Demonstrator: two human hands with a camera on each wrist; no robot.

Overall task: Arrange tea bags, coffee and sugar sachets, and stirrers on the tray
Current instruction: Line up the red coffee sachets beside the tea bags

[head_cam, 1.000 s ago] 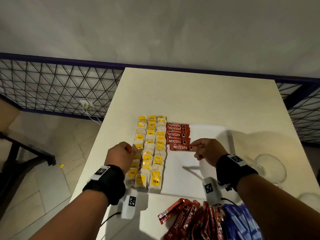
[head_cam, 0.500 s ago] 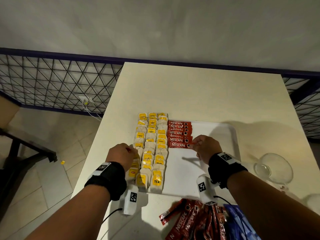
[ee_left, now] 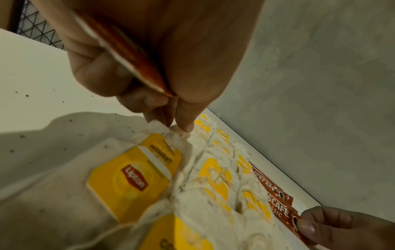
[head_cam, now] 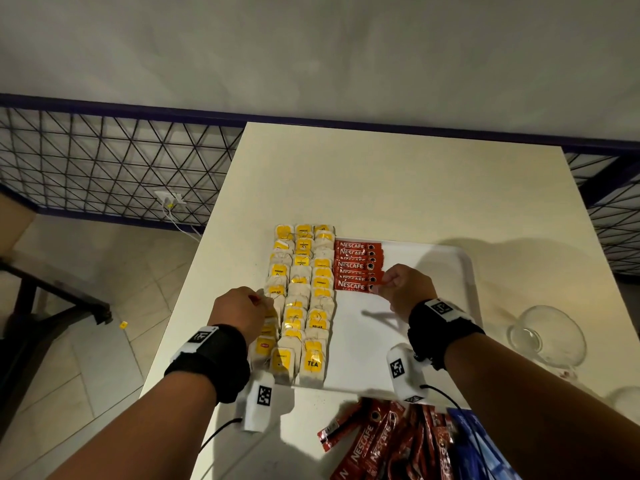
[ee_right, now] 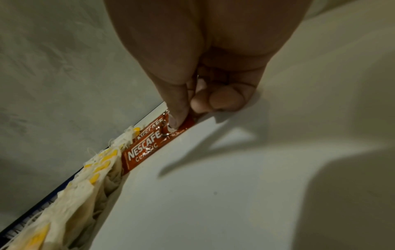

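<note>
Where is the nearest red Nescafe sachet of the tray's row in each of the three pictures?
Head: Nescafe sachet, centre, lowest of the red row, right hand pinching its end.
Left wrist: lower right.
Right wrist: left of centre, under the thumb.
Shared landmark: the yellow-tagged tea bags beside it.

My table [head_cam: 398,188] is cream-topped, and a white tray [head_cam: 465,271] lies flat on its near half. Just right of the tray a clear glass bowl [head_cam: 547,336] sits on the table. At the near edge, in front of the tray, a loose heap of red coffee sachets [head_cam: 374,445] lies on the tabletop, touching a pile of blue sachets [head_cam: 474,445] on its right.
</note>
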